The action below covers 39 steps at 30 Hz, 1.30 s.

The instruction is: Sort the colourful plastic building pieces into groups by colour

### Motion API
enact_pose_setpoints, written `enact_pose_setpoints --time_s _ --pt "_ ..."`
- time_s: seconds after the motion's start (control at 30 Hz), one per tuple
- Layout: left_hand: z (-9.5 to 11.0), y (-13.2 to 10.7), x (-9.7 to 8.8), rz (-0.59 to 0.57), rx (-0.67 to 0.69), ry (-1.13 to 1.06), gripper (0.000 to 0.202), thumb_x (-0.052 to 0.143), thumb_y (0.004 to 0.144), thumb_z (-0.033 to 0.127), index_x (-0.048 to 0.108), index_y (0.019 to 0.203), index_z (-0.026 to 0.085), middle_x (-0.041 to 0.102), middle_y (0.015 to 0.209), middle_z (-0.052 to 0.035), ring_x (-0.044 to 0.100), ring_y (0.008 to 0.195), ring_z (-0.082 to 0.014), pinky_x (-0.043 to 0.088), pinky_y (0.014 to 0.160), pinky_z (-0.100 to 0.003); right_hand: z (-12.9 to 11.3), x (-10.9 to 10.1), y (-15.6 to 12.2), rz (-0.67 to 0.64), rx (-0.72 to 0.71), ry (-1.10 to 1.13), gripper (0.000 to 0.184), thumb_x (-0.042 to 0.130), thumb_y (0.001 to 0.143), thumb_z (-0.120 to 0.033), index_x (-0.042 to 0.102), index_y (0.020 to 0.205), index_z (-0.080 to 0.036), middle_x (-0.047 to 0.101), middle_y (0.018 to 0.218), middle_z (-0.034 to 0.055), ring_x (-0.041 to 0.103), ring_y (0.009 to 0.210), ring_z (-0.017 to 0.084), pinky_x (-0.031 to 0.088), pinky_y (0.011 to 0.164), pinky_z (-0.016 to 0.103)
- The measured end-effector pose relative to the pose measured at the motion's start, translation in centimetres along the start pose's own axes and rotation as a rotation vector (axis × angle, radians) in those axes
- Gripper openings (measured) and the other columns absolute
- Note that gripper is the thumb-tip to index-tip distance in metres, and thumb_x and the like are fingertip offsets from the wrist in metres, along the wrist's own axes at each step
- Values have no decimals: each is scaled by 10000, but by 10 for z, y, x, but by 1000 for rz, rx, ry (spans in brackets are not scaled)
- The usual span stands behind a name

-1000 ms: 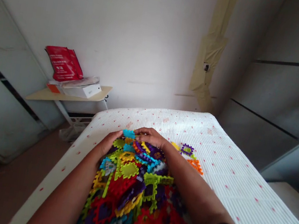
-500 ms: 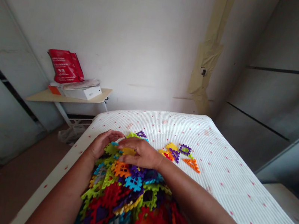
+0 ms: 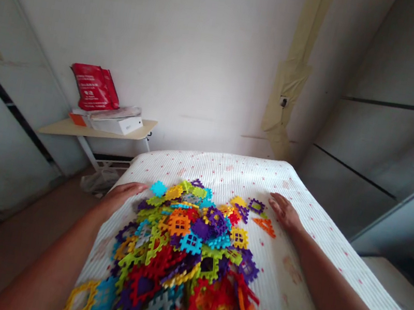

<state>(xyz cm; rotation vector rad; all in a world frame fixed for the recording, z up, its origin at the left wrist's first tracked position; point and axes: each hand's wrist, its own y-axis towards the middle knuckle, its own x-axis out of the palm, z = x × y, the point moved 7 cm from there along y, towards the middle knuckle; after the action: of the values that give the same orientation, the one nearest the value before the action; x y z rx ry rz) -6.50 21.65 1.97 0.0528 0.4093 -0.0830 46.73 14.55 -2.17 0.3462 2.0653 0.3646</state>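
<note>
A heap of flat plastic interlocking tiles (image 3: 184, 246) in many colours lies on a white mattress (image 3: 316, 256) with small red marks. My left hand (image 3: 122, 195) rests flat at the heap's left edge, fingers stretched out, holding nothing. Over on the far right side my right hand (image 3: 284, 213) lies flat on the mattress, fingers out, beside an orange tile (image 3: 266, 227) and a purple tile (image 3: 256, 206). The hands are wide apart with the heap between them.
A small shelf table (image 3: 96, 132) stands by the wall at the left, carrying a red bag (image 3: 94, 87) and a white box (image 3: 117, 124). Bare floor lies left of the mattress. Grey panels run along the right.
Both hands were together on top of the far end of the heap; they have moved apart to either side. The tiles have spread wider across the mattress.
</note>
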Motion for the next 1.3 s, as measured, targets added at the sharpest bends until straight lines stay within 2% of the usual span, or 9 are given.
enact_pose_setpoints --time_s 0.1,0.2,0.33,0.47,0.6,0.77,0.9,1.13,1.3 --pt "-25 -26 -12 107 -27 15 521 650 584 594 711 931 210 675 1100 -75 532 1136 -312 333 1034 -433 -34 16 3 -49 -100 58 614 311 857 -598 633 1097 -134 614 1143 166 531 1117 316 386 991 469" --pt "-40 -53 -8 163 -1 -67 551 637 615 587 689 1004 199 650 1150 -84 506 1172 -300 320 1046 -425 -77 38 6 -84 -173 118 565 318 871 -572 635 1094 -160 626 1134 133 548 1099 272 403 983 411" --pt "-39 -78 1 251 36 -183 533 631 634 575 691 1000 192 647 1153 -86 506 1171 -301 320 1047 -428 -126 65 5 -112 -215 230 491 356 872 -547 649 1054 -198 651 1083 92 555 1084 246 398 978 391" --pt "-34 -86 4 344 37 -160 500 596 673 555 689 984 175 661 1117 -81 535 1135 -286 358 1018 -412 -152 78 4 -100 -152 340 489 317 897 -525 653 1041 -200 658 1060 79 579 1036 224 426 934 359" --pt "-32 -86 9 445 8 -101 460 532 717 528 682 959 166 675 1080 -81 562 1093 -262 391 987 -383 -159 82 4 -55 -36 430 472 342 884 -520 656 1016 -194 657 1037 74 588 999 218 441 893 348" --pt "-26 -86 22 441 -1 -56 412 556 699 510 693 899 176 698 995 -82 586 1036 -276 390 976 -408 -162 81 0 34 90 518 405 458 811 -513 663 948 -191 654 981 71 582 962 226 431 882 366" --pt "-23 -91 21 459 -11 -46 409 553 702 508 694 896 176 701 978 -82 587 1028 -286 401 955 -419 -172 80 -5 104 114 625 302 557 731 -474 671 814 -207 645 994 57 556 1014 225 388 940 356" --pt "-26 -98 15 509 36 -121 424 517 738 490 686 940 157 695 997 -69 588 1023 -247 404 961 -372 -174 91 -10 85 182 855 395 570 711 -500 663 932 -187 675 993 50 600 949 218 448 867 338" --pt "-41 -103 10 558 32 -240 416 531 742 481 677 944 148 689 992 -81 611 972 -238 439 923 -389 -154 76 -16 103 222 892 458 521 742 -535 654 1010 -189 649 1100 61 548 1074 233 404 939 362"
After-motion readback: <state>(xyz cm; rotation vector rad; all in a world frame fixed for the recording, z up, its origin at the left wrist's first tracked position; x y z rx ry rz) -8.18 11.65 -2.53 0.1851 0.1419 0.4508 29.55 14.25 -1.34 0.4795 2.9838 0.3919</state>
